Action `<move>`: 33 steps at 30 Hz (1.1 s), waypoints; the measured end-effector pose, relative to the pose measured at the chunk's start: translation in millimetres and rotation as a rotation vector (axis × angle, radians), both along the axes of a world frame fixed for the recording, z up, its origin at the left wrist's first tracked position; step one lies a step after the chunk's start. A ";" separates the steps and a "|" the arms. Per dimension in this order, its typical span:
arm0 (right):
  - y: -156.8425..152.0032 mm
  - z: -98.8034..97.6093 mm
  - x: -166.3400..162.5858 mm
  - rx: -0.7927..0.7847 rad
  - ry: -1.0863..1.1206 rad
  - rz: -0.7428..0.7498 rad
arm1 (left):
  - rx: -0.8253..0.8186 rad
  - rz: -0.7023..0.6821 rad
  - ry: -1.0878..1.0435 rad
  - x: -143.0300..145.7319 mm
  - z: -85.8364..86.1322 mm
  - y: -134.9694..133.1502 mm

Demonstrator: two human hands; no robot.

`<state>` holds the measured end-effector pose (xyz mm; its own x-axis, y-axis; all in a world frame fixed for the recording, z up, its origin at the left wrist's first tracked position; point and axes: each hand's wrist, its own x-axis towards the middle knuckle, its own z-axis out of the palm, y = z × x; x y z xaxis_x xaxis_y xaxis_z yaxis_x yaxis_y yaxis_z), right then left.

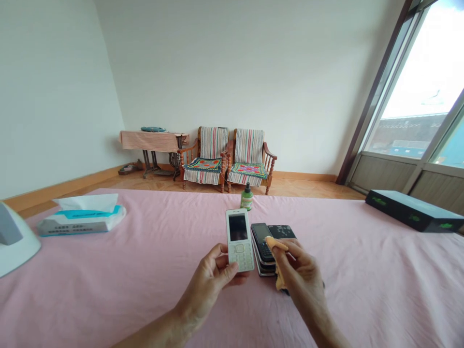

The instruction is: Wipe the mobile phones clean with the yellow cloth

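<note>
My left hand (213,275) grips the lower end of a white keypad phone (239,238), holding it upright over the pink tablecloth (145,270). My right hand (299,273) is closed on a small orange cloth (277,244), just to the right of the white phone. Under and behind the right hand lie dark phones (263,246) stacked on the table, with another black phone (284,231) beside them. A small green bottle (247,198) stands behind the phones.
A tissue pack (81,218) lies at the left. A white object (14,244) sits at the far left edge. A long black box (413,210) rests at the right. Two wooden chairs (226,162) and a side table (154,142) stand by the far wall.
</note>
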<state>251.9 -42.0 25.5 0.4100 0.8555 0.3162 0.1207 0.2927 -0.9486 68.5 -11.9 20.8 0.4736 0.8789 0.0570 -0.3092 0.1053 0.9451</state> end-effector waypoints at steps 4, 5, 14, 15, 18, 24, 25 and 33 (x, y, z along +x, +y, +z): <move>-0.7 -3.4 -4.4 0.001 -0.023 0.006 | 0.013 0.016 0.033 -3.9 3.0 -7.7; -0.7 -4.1 -5.3 0.006 -0.030 -0.002 | 0.012 0.015 0.036 -3.9 3.5 -8.8; -2.8 -10.3 -11.6 0.213 -0.271 -0.018 | 0.028 -0.028 0.027 -4.0 -6.3 -8.9; -3.3 -10.0 -13.1 0.237 -0.297 -0.020 | 0.027 -0.027 0.033 -3.9 -8.3 -8.5; -4.7 -9.3 -20.3 0.291 -0.360 0.026 | 0.005 -0.034 0.038 -2.9 -15.6 -6.4; -11.2 -17.7 -39.0 0.250 -0.587 0.272 | -0.068 0.057 -0.023 -7.2 -25.2 7.5; -12.5 -19.9 -40.4 0.247 -0.627 0.306 | -0.075 0.105 -0.017 -11.3 -25.2 11.9; -6.7 -37.9 -32.8 0.263 -0.645 0.258 | -0.084 0.517 0.204 -106.3 -19.4 63.0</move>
